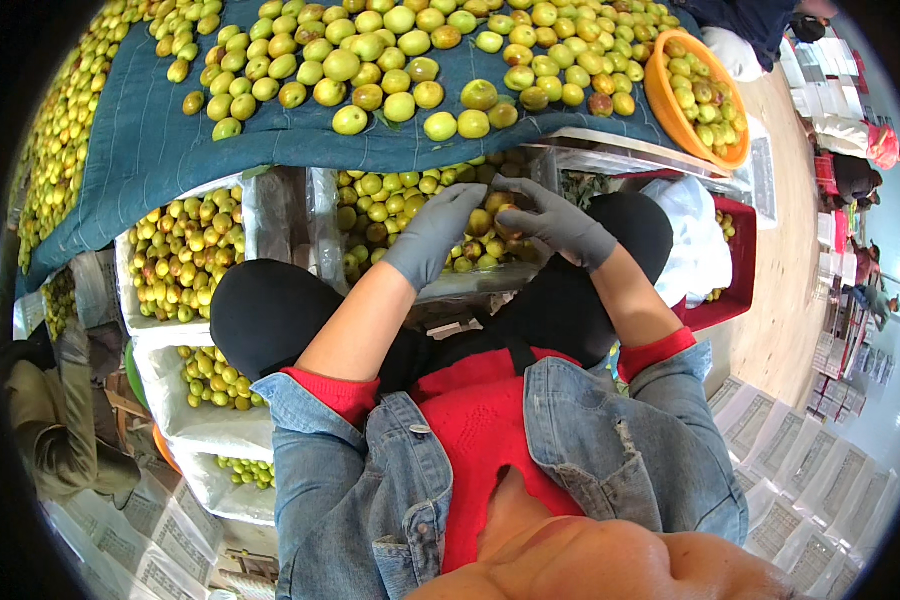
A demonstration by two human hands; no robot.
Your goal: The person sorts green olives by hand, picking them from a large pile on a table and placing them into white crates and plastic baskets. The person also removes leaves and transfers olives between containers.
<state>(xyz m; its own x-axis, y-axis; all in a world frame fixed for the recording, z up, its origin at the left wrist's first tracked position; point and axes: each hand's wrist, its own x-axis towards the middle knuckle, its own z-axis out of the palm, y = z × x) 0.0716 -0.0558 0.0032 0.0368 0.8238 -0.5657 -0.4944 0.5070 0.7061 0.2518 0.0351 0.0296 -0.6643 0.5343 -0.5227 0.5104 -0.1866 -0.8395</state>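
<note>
Both of my hands wear grey gloves and are above a plastic-lined box of green jujube-like fruit (390, 196), between my knees. My left hand (439, 232) reaches in with bent fingers near a green fruit (480, 223); whether it grips that fruit is hard to tell. Facing it, my right hand (559, 221) has its thumb and fingers curled about a brownish fruit (507, 217). More fruit, green and partly brown, lies loose on a blue cloth (285, 142) just beyond the box.
An orange basket of fruit (656, 82) stands at the cloth's right end. White-lined boxes (259, 225) of fruit are at the left. A red crate (742, 262) with white plastic is at the right. Another person (67, 427) sits at the far left.
</note>
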